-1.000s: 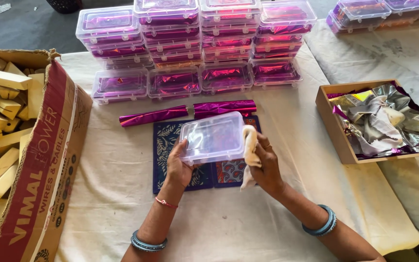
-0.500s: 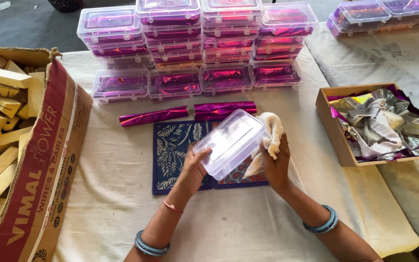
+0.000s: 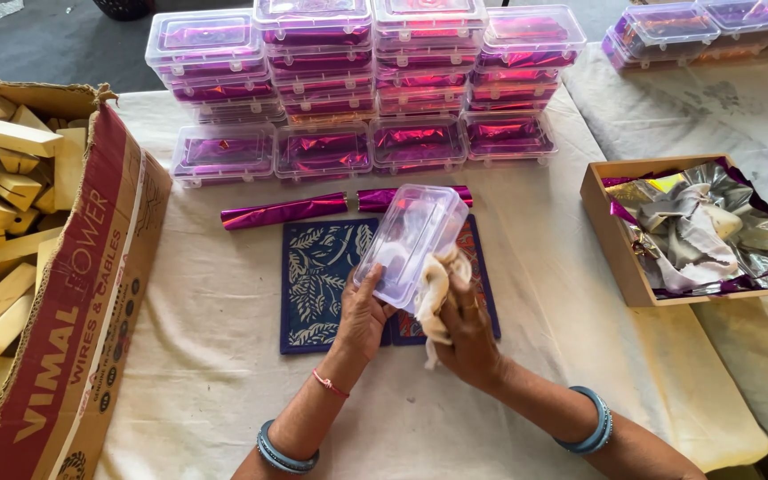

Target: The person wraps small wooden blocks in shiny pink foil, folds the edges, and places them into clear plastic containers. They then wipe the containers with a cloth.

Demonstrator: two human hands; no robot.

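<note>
Fingers of our left hand (image 3: 364,313) clamp the clear plastic box (image 3: 411,242). Our right hand (image 3: 466,331) grips a cream cloth (image 3: 433,292) against its near end.

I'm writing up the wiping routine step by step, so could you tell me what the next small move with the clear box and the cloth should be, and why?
Probably draw the cloth along the near end of the clear plastic box. The left hand holds the box tilted above the patterned blue mat, and the right hand presses the bunched cloth against that end.
</note>
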